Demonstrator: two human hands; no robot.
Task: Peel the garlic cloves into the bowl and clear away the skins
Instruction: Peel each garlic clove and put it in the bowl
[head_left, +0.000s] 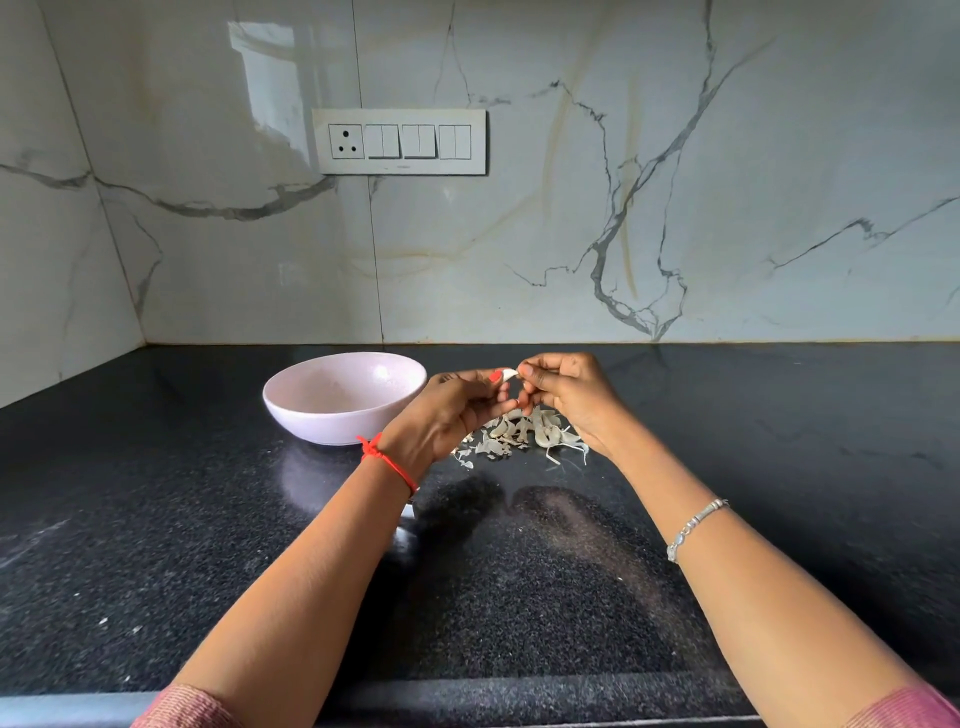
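A small white garlic clove (509, 375) is held above the counter between both hands. My left hand (451, 410) pinches it from the left with thumb and fingertips. My right hand (566, 395) pinches its right end, fingers curled. Below the hands lies a pile of garlic skins and cloves (524, 435) on the black counter. A pale pink bowl (340, 415) stands to the left of the hands; its inside looks bare from this angle.
The black speckled counter (208, 545) runs to a marble wall at the back and left. A switch plate with a socket (399, 141) is on the back wall. The counter's front edge (519, 696) lies near my elbows.
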